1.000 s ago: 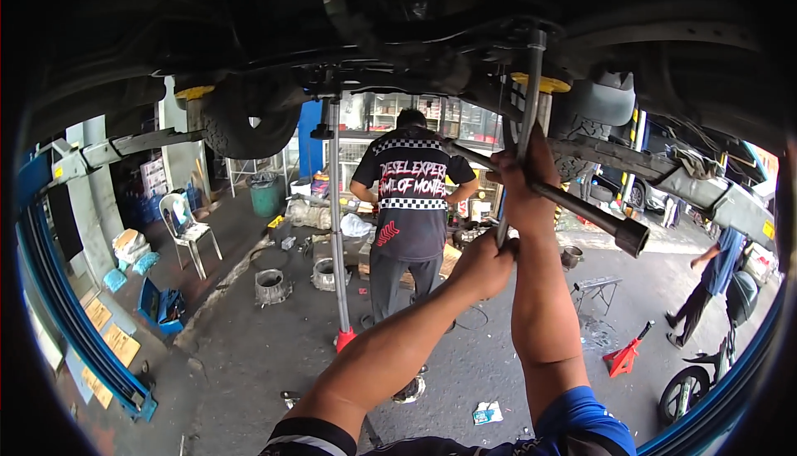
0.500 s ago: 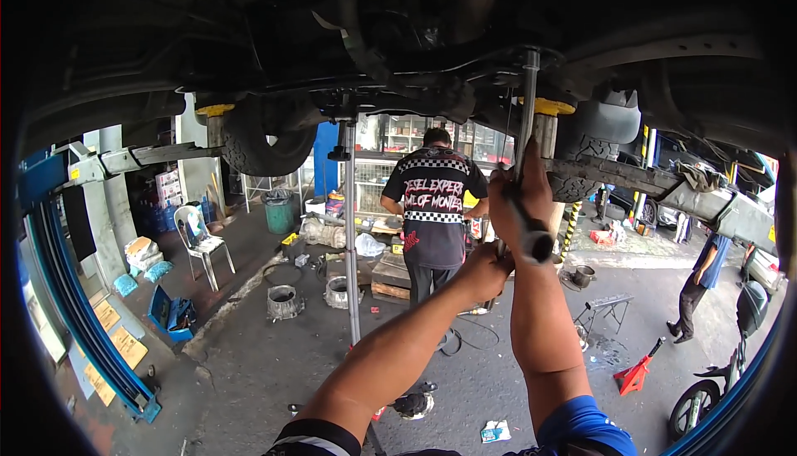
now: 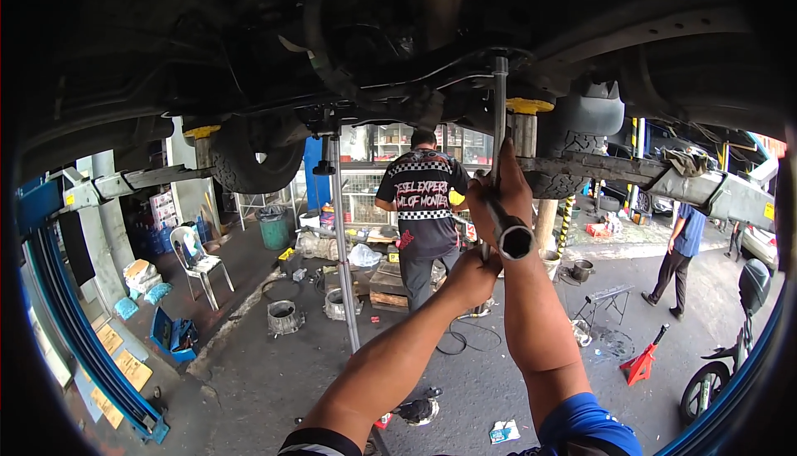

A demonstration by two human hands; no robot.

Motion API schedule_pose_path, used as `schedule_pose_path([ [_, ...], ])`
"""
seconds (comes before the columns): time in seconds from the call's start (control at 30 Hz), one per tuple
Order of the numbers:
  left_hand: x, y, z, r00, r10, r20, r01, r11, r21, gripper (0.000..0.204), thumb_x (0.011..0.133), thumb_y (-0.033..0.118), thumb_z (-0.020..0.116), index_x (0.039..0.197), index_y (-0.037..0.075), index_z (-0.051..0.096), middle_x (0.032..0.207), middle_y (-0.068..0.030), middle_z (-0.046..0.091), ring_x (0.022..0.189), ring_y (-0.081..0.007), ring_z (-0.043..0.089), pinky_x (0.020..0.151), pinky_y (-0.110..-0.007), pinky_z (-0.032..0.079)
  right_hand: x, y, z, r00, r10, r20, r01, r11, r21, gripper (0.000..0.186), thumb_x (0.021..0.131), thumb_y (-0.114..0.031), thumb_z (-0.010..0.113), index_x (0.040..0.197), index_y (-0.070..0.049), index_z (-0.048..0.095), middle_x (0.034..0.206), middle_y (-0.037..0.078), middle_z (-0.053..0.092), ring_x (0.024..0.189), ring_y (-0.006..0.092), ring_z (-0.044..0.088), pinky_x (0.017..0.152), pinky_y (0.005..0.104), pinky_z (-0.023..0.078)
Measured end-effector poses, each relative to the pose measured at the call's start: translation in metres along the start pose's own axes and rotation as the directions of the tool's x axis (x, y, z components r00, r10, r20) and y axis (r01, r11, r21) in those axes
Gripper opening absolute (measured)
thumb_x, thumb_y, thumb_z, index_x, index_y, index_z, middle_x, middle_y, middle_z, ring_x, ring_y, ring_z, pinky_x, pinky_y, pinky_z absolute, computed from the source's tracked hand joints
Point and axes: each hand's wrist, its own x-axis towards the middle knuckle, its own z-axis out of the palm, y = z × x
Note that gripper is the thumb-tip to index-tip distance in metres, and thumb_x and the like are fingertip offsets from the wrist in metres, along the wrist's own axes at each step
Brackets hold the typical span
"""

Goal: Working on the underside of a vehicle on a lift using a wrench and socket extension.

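Observation:
Both my arms reach up beneath the raised vehicle's dark underbody (image 3: pixel 249 66). My right hand (image 3: pixel 513 186) is closed around a long steel socket wrench (image 3: pixel 500 99), with one finger stretched up along its upright shaft. The top of that shaft meets the underbody; the fastener there is hidden. From under the right hand, a hollow tubular end (image 3: pixel 515 241) points back toward me. Lower and to the left, my left hand (image 3: pixel 475 280) is closed on the wrench's lower part, its fingers mostly hidden behind the tool and wrist.
A tall support pole (image 3: pixel 342 240) stands left of my hands. Lift arms (image 3: pixel 598 170) hold the vehicle up. A co-worker in a black shirt (image 3: pixel 423 190) faces away ahead. On the floor are a red jack stand (image 3: pixel 643 356), metal housings (image 3: pixel 285 317) and a blue toolbox (image 3: pixel 173 334).
The wrench and my hands have shifted slightly left in view, and the hollow end faces me more squarely. The background has shifted slightly, and the person at far right has moved.

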Motion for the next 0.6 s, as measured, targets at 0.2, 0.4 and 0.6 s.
schedule_pose_path([
  [0.2,-0.003,0.008,-0.001,0.995,0.094,-0.020,-0.094,0.996,-0.002,0.022,0.093,0.018,0.047,0.093,-0.002,0.055,0.080,-0.0194,0.062,0.075,-0.0259,0.060,0.066,-0.039,0.043,0.000,-0.010,-0.004,0.997,0.070,0.030,-0.070,0.998,-0.002,0.074,0.072,-0.004,0.063,0.138,0.010,0.031,0.109,0.028,0.060,0.088,0.0268,0.065,0.075,0.0312,0.051],
  [0.4,0.000,0.008,-0.001,0.996,0.078,-0.043,-0.077,0.997,0.025,0.021,0.093,0.018,0.048,0.090,-0.001,0.057,0.071,-0.0125,0.060,0.065,-0.0206,0.056,0.061,-0.037,0.043,0.004,-0.008,-0.005,0.999,0.019,0.030,-0.022,0.993,0.114,0.078,0.072,-0.008,0.064,0.139,0.010,0.029,0.090,0.020,0.060,0.076,0.0265,0.064,0.064,0.0332,0.051],
  [0.6,-0.004,0.016,-0.003,0.978,0.200,-0.063,-0.200,0.980,0.010,0.016,0.092,0.015,0.050,0.086,0.001,0.056,0.064,-0.0061,0.055,0.055,-0.0130,0.051,0.051,-0.032,0.041,0.004,0.004,-0.001,0.958,0.177,0.227,-0.286,0.677,0.678,0.071,0.082,-0.006,0.060,0.144,-0.001,0.026,0.092,0.009,0.057,0.086,0.0161,0.063,0.065,0.0276,0.055],
])
